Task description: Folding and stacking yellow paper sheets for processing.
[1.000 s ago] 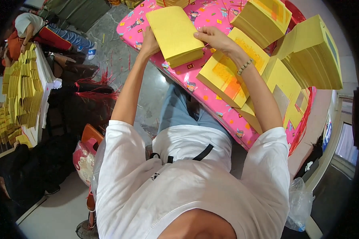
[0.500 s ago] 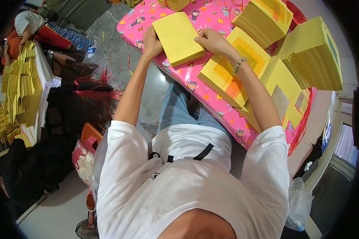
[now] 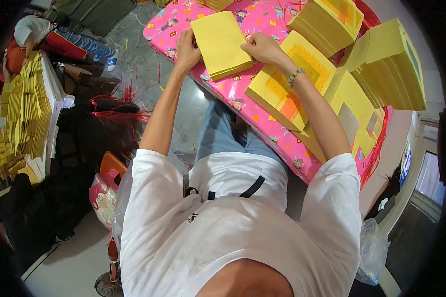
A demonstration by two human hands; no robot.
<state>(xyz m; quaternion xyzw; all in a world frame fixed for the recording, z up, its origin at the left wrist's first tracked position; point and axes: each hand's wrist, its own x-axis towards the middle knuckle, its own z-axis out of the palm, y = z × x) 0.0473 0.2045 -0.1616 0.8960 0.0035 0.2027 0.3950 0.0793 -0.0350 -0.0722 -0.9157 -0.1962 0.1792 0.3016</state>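
Plain yellow paper stack (image 3: 222, 45), one, on the pink-covered table (image 3: 257, 114); left side gripped by the left hand (image 3: 188, 51), right edge pinched by the right hand (image 3: 262, 48), opposed seemingly to keep sheets flush. Beside it, one orange-printed stack (image 3: 282, 86), flat; beyond, taller stacks (image 3: 327, 28), presumably set aside for working room.

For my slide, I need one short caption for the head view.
Left hand and right hand at opposite sides of a plain yellow paper stack over a pink patterned tabletop.
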